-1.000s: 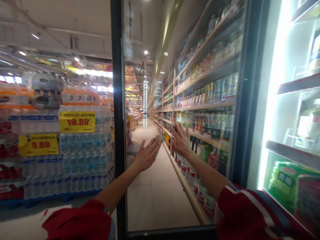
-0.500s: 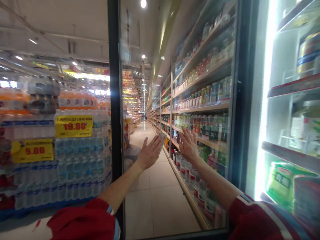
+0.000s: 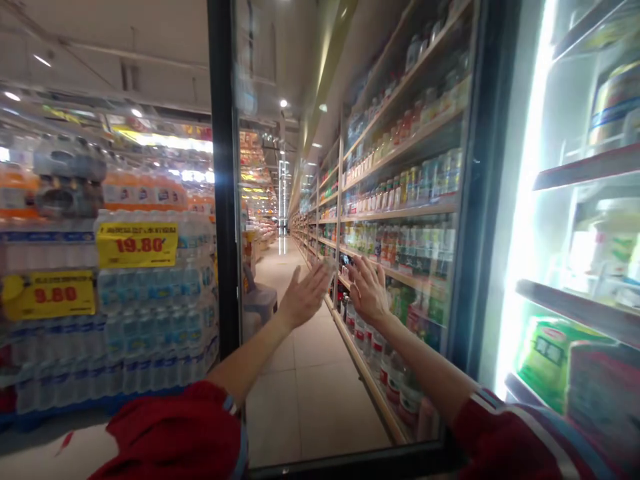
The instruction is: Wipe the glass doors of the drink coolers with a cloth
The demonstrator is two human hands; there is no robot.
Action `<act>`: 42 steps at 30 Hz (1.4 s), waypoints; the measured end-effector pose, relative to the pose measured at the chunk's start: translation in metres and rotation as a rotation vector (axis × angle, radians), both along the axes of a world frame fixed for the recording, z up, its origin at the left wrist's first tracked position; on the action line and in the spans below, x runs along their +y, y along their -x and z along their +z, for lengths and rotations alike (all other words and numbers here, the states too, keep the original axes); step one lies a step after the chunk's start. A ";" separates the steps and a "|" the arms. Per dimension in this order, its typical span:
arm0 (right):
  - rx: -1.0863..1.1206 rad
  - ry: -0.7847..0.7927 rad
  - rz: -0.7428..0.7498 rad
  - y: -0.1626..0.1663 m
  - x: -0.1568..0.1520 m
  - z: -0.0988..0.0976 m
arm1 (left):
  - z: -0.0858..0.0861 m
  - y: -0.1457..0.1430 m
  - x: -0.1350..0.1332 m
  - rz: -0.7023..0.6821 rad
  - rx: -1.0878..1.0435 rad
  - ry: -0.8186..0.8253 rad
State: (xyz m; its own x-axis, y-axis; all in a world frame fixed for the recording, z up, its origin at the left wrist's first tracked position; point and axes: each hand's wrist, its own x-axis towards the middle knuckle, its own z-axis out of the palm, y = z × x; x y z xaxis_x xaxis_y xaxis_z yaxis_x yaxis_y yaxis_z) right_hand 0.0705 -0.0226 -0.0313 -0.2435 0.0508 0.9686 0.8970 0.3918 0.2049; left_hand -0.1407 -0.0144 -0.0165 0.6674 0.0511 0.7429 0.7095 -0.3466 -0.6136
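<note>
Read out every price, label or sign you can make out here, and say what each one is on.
"19.80": upper yellow price sign, on the stacked water bottles.
"9.80": lower yellow price sign.
Small print on both signs, the shelf bottles and the green packs: too blurred to read.

left hand (image 3: 303,299) raised, fingers spread | right hand (image 3: 369,291) raised, palm forward | arms outstretched

Red sleeves (image 3: 165,433) w/ white-blue stripes, black door frame (image 3: 220,200), yellow price signs (image 3: 136,244), red nos.
</note>
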 end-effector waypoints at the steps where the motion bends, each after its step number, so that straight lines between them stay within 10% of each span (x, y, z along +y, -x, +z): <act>1: 0.006 0.011 0.001 -0.001 0.000 0.000 | 0.008 0.004 0.001 0.013 -0.072 0.010; 4: 0.022 0.024 0.007 -0.004 -0.001 -0.002 | 0.019 0.012 0.001 0.033 -0.184 0.031; 11: 0.001 0.034 0.005 -0.001 -0.002 -0.014 | -0.022 0.001 -0.002 -0.017 0.132 0.021; 18: 0.027 0.026 0.057 -0.002 -0.003 -0.021 | 0.006 -0.006 0.001 0.003 -0.186 0.061; 24: -0.081 0.079 0.263 0.045 -0.006 -0.022 | -0.010 -0.013 -0.003 -0.016 -0.212 0.177; 33: 0.063 0.141 0.039 0.096 0.000 -0.015 | -0.035 0.031 -0.013 0.060 -0.270 0.223; 42: 0.233 0.080 -0.051 -0.004 0.006 -0.044 | -0.041 0.021 -0.010 0.115 -0.318 0.247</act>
State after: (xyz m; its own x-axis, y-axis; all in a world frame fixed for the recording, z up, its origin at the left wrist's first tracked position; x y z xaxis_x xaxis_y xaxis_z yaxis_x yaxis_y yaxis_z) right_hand 0.0746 -0.0164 -0.0755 -0.0095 0.1358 0.9907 0.9354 0.3513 -0.0391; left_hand -0.1622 -0.0243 -0.0572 0.3868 0.3144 0.8669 0.8927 -0.3636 -0.2664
